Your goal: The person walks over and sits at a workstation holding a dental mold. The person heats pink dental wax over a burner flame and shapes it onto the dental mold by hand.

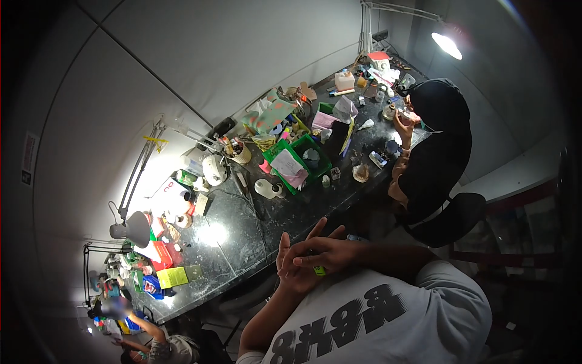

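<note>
My left hand point(295, 274) is raised in front of my shirt, its fingers apart and pointing up. Across its palm lies my right hand point(324, 253), with fingers stretched out to the left and touching it. A small yellow-green thing point(319, 270) shows just under my right hand; what it is and whether a hand holds it is unclear. Both hands are off the dark worktable point(242, 249), beside its near edge.
Green baskets point(330, 164), a white oval item point(265, 188), a white machine point(214, 170) and a yellow-green box point(173, 277) stand on the table. A co-worker point(439, 151) in black works at the right; another person point(173, 350) sits lower left. Lamps point(130, 230) reach over the table.
</note>
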Available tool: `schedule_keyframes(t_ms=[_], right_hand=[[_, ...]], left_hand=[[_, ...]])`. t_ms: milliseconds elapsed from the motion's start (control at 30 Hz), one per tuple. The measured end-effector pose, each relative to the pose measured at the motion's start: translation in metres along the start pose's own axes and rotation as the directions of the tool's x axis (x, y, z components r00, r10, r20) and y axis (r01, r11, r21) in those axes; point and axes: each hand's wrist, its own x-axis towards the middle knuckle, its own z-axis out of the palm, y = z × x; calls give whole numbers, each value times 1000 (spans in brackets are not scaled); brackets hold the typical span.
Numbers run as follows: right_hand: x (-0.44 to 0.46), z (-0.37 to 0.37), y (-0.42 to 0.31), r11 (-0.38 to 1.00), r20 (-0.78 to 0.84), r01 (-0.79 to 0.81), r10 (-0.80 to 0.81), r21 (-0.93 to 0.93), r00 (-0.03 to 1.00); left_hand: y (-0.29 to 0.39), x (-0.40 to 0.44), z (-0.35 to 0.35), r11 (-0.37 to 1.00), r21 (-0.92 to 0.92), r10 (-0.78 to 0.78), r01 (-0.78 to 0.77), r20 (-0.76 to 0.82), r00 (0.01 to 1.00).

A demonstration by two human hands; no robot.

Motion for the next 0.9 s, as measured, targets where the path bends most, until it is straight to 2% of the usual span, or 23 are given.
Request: schedule_keyframes(t_ms=[33,67,100,167,300,533,767,867,900], right_hand=[[-7,-7,-4,1000,13,8,-8,-22,1000],[-31,-28,-13,790,-165,-465,437,-399,884],[6,-6,-50,556,-165,-687,709,-468,686],[82,40,-96,401,-112,-782,855,-477,506],[132,77,-117,287,-79,-828,927,-482,367],[163,103,-126,205,-70,-846,960,-492,273],[161,105,-126,211,-123,-823,939,-528,320],[160,104,-126,208,-113,-838,946,-504,303],[161,104,-127,211,-112,-837,945,-504,306]], left_hand=[[0,0,-2,1000,-21,1,-1,14,1000],[-1,0,0,1000,-20,-1,1,13,1000],[-1,0,3,1000,4,3,-3,1,1000],[-2,1,3,999,32,4,-4,-10,1000],[-1,3,-1,1000,22,15,-15,14,1000],[-5,4,0,986,138,104,-96,-51,993],[-6,4,1,975,201,104,-99,-17,994],[-7,4,0,976,190,113,-104,-40,993],[-7,5,0,976,189,103,-103,11,995]])
